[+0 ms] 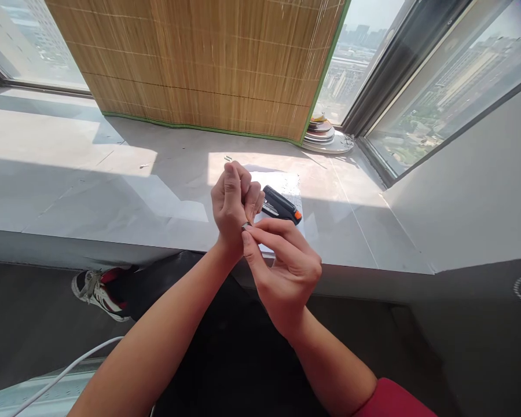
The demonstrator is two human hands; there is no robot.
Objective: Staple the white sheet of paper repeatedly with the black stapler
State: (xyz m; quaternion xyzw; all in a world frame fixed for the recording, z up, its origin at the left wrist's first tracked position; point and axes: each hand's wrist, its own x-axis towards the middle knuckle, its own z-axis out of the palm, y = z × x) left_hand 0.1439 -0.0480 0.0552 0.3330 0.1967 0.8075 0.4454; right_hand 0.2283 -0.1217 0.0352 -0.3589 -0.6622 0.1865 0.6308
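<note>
My left hand (234, 200) is closed with its fingers curled in, above the front of the pale window ledge; what it holds, if anything, is hidden. My right hand (284, 260) touches it at the wrist, pinching a small dark piece (245, 226) between thumb and fingertips. Behind the hands lies a black stapler (282, 204) with an orange end, resting on a white sheet of paper (292, 182). Just beyond my left hand, a small greenish strip (228, 158) lies on the ledge (178, 231).
A bamboo blind (200, 63) hangs over the window behind the ledge. Stacked round plates (321, 136) stand at the back right corner. A white cable (69, 368) runs at the lower left, near a shoe (98, 295).
</note>
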